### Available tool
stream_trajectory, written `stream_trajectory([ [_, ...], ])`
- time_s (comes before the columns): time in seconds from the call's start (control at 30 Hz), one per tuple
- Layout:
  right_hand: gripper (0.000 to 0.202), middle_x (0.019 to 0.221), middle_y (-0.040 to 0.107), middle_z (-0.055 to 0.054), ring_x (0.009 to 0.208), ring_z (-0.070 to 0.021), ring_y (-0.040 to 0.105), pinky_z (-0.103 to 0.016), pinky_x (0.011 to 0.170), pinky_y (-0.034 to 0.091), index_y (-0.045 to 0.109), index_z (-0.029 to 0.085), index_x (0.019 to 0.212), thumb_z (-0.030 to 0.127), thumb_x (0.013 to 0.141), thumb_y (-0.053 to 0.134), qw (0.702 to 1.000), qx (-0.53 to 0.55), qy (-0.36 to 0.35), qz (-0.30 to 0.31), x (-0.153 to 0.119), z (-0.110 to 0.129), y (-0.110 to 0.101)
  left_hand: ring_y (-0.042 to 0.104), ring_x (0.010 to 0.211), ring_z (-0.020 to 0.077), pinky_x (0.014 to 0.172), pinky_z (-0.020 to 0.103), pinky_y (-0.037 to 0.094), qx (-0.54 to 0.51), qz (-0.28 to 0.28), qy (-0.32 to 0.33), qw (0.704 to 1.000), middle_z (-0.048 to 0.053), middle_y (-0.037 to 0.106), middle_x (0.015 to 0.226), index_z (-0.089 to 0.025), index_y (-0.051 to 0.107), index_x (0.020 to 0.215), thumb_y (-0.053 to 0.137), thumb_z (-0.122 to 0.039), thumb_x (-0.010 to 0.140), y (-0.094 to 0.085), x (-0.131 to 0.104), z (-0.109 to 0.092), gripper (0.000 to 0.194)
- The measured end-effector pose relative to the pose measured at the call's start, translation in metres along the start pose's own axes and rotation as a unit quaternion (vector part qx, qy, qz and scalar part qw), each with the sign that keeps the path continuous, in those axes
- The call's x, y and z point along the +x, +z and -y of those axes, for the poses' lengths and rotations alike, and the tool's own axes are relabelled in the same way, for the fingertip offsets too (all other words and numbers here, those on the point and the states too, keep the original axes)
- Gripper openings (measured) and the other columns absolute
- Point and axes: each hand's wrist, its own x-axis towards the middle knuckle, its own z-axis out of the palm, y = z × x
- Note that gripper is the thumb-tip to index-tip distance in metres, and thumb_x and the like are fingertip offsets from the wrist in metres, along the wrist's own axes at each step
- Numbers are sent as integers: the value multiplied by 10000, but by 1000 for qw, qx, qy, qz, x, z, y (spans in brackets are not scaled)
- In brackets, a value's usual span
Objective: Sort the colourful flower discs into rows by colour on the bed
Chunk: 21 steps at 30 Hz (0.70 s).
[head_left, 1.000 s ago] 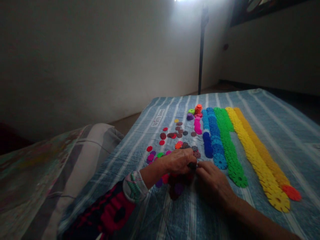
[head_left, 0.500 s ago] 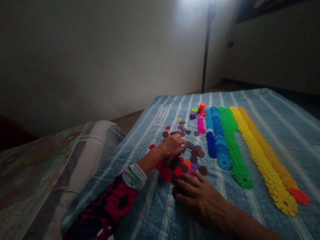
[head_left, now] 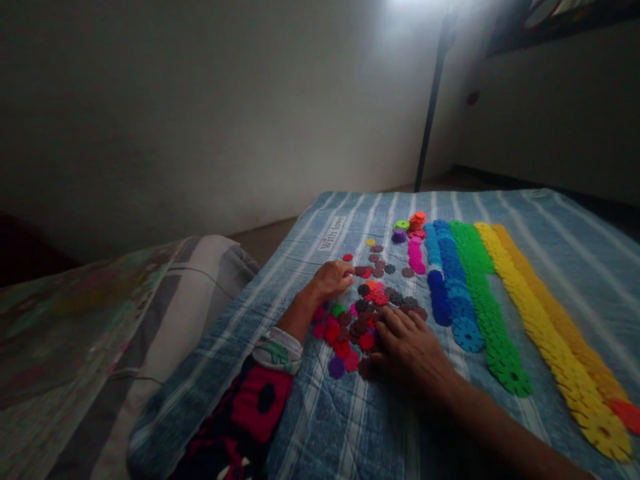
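Loose notched discs in red, brown, grey, purple and other colours lie in a scattered pile (head_left: 343,348) on the striped blue cloth (head_left: 310,427). My left hand (head_left: 332,279) is at the pile's far left part, fingers drawn together beside red and brown discs; whether it pinches one is hidden. Palm down, my right hand (head_left: 407,343) rests over the pile's right edge, fingers spread on brown discs. To the right run overlapping rows of discs: pink (head_left: 415,256), blue (head_left: 463,319), green (head_left: 493,333), yellow (head_left: 555,353) and orange-yellow (head_left: 560,317).
Small stacks of orange (head_left: 417,220), purple (head_left: 399,235) and light green discs stand at the far end. A dark pole (head_left: 431,113) rises behind the cloth near the wall. At the left is a bed with a patterned cover (head_left: 85,320).
My left hand has drawn back left from the middle of the pile, uncovering red, orange and grey discs. My right hand has moved up over the brown discs. The view has shifted slightly left.
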Motion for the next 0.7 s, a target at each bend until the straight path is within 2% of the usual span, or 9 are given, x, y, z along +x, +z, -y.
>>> stream_trajectory([
  [0.07, 376, 1304, 567, -166, 1195, -331, 497, -501, 972, 388, 604, 140, 1189, 367, 890, 623, 999, 18, -27, -1, 7, 14, -2, 555, 733, 149, 717, 245, 425, 11, -3, -3, 1000, 28, 612, 723, -158, 656, 704, 496, -174, 790, 1, 0, 3, 182],
  [0.17, 349, 1317, 560, -109, 1207, -299, 482, -480, 986, 376, 568, 212, 1232, 374, 923, 569, 992, 64, -111, 9, 17, 42, -1, 574, 778, 162, 754, 259, 440, 23, -17, -12, 999, 48, 635, 772, -166, 667, 712, 487, -157, 798, 2, -1, 7, 199],
  [0.23, 292, 1286, 573, -96, 1195, -289, 481, -469, 986, 369, 589, 219, 1180, 376, 940, 535, 984, 84, -156, 24, 25, 57, 1, 578, 782, 165, 761, 264, 447, 26, -22, -13, 999, 51, 637, 777, -169, 673, 718, 490, -147, 799, 3, -2, 10, 202],
  [0.33, 233, 1216, 596, -93, 1172, -283, 481, -474, 985, 353, 618, 221, 1099, 362, 954, 504, 979, 85, -181, 44, 35, 62, 6, 581, 783, 161, 773, 263, 455, 14, -34, -3, 999, 48, 638, 775, -170, 680, 726, 490, -141, 804, 7, -2, 14, 207],
  [0.43, 231, 1199, 599, -88, 1171, -284, 472, -481, 988, 340, 616, 239, 1116, 363, 952, 511, 985, 69, -150, 50, 40, 47, 9, 588, 797, 159, 786, 262, 459, -7, -51, 7, 999, 48, 646, 788, -167, 687, 741, 495, -141, 799, 12, -2, 20, 203],
  [0.57, 215, 1204, 589, -113, 1167, -296, 473, -464, 970, 359, 643, 220, 1049, 372, 914, 575, 996, 25, -66, 57, 44, 23, 5, 594, 788, 155, 779, 258, 462, -26, -63, 14, 998, 38, 649, 779, -165, 696, 755, 506, -147, 785, 18, -1, 26, 194],
  [0.63, 207, 1202, 580, -149, 1142, -311, 488, -473, 954, 372, 654, 185, 1013, 349, 912, 576, 998, -9, -19, 54, 48, 21, 4, 596, 780, 152, 774, 254, 463, -39, -66, 16, 997, 35, 651, 776, -162, 700, 758, 514, -150, 780, 18, 0, 28, 187],
  [0.7, 190, 1181, 582, -166, 1112, -313, 498, -473, 926, 389, 654, 171, 1020, 295, 927, 546, 998, -29, -10, 50, 57, 27, 6, 598, 782, 148, 776, 250, 464, -54, -69, 13, 996, 32, 659, 786, -159, 702, 761, 520, -148, 775, 18, 0, 29, 183],
])
